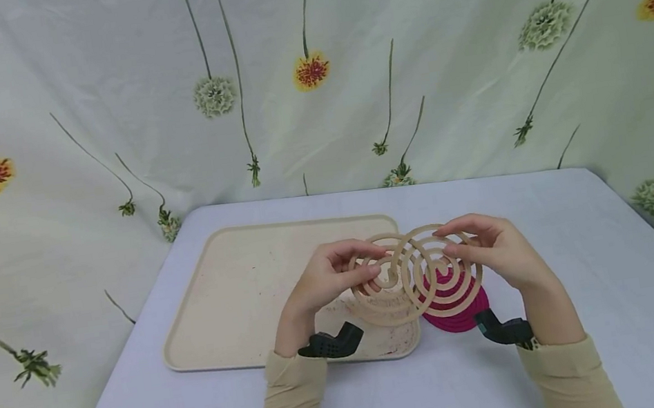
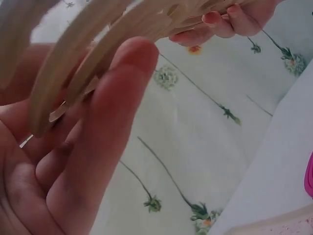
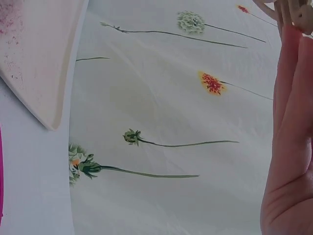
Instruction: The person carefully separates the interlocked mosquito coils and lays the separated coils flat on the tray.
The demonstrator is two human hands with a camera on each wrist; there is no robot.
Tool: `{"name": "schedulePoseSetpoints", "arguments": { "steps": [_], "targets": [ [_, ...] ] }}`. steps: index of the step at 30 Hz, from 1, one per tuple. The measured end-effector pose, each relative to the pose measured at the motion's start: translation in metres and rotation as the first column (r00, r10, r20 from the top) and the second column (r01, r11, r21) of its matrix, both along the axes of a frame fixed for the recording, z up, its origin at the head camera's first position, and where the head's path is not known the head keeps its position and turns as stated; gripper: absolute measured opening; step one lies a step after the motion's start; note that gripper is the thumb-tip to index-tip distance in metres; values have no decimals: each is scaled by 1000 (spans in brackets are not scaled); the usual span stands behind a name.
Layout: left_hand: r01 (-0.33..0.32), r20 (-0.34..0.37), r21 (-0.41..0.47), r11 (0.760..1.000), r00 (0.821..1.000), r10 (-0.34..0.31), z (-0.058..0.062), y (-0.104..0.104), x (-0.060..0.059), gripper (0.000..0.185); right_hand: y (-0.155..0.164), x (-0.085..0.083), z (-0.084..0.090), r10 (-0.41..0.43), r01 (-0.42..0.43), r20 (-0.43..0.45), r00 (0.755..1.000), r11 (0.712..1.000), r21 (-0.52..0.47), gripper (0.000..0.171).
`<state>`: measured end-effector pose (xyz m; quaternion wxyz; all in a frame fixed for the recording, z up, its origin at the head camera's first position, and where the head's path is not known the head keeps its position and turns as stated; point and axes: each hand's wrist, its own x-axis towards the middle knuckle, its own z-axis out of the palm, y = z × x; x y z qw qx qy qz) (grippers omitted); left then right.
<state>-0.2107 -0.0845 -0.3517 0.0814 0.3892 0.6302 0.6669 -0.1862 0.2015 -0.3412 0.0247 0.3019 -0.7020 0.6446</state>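
Blurred bands of the left beige coil loom closest in the left wrist view, cut off along the top and partly masked by a thumb. In the head view this coil is held up over the right end of the tray and overlaps the right beige coil; whether the two are joined or merely crossed where their rings meet is hard to make out. The left hand has its grip closed to a pinch, thumb and fingers on the rings at the coil's left side, some fingertips hidden behind it. The right hand pinches the right beige coil by its upper right part, little gap between thumb and fingers; in the right wrist view only a slice of that hand and a scrap of coil fit into the upper right corner.

Beneath the right beige coil, seen through its rings, a magenta coil lies on the tabletop just beside the tray; its middle is mostly covered, and whether it is one piece or several cannot be told. Fine reddish specks dot the tray. Black devices sit at both wrists, below beige sleeves cut off by the bottom edge. Flower-printed cloth hangs behind.
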Motion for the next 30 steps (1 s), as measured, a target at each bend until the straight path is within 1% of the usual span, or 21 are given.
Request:
{"name": "schedulePoseSetpoints", "arguments": {
  "steps": [2,4,6,8,9,10,12,13,14,15,16,17,18,19,20,22,23,25,27,28,30],
  "targets": [
    [-25,21,2,1000,999,25,0,1,0,27,1,0,0,0,0,-4,1000,999,45,26],
    [-63,48,34,997,997,62,0,3,1,28,1,0,-1,-11,12,-13,1000,997,75,26],
    [-115,70,95,989,992,108,0,7,1,30,0,0,-2,-34,35,-20,999,997,63,26],
    [-183,96,175,967,981,169,0,11,1,30,-3,-1,-2,-73,74,-22,997,997,9,26],
    [-227,107,218,949,972,207,0,14,1,30,-4,-2,-3,-92,91,-26,995,995,-33,28],
    [-273,123,265,925,961,249,-1,17,1,31,-6,-3,-3,-110,108,-23,994,991,-78,29],
    [-360,152,358,861,933,327,-1,24,1,33,-10,-4,-4,-138,135,-6,990,980,-147,29],
    [-395,168,395,830,919,357,-1,29,2,34,-12,-4,-4,-138,137,2,990,976,-170,29],
    [-418,179,423,804,908,378,-1,33,3,36,-13,-4,-4,-138,138,10,990,973,-183,28],
    [-427,179,442,788,904,389,-2,36,3,38,-14,-4,-4,-131,132,19,991,973,-191,27],
    [-428,178,450,784,903,391,-2,39,4,39,-14,-4,-4,-127,129,22,992,972,-194,26],
    [-418,171,449,790,908,383,-2,41,4,39,-13,-3,-4,-124,125,19,992,973,-196,25],
    [-400,158,438,805,916,369,-2,40,4,38,-12,-3,-4,-119,119,13,993,973,-200,25],
    [-381,141,413,827,924,355,-3,39,4,37,-10,-3,-4,-110,108,1,994,972,-210,25],
    [-357,118,378,854,934,338,-2,35,3,35,-8,-3,-3,-97,92,-12,995,971,-221,26],
    [-289,69,296,910,957,281,-1,26,2,32,-3,-2,-2,-55,44,-40,998,971,-234,28],
    [-255,41,252,934,967,253,-1,20,1,30,0,-2,-2,-30,19,-46,998,973,-229,30],
    [-166,-33,168,972,984,174,0,11,0,31,6,-1,-1,0,-7,-41,999,988,-156,30],
    [-78,-81,93,993,993,85,0,4,-1,32,9,0,0,10,-12,-36,999,999,-48,25],
    [-42,-100,62,997,994,48,0,2,-1,32,11,1,0,-2,3,-32,999,1000,12,24],
    [3,-126,25,1000,992,0,0,0,-2,34,10,2,0,-34,37,-29,999,994,105,21]
  ]
}}
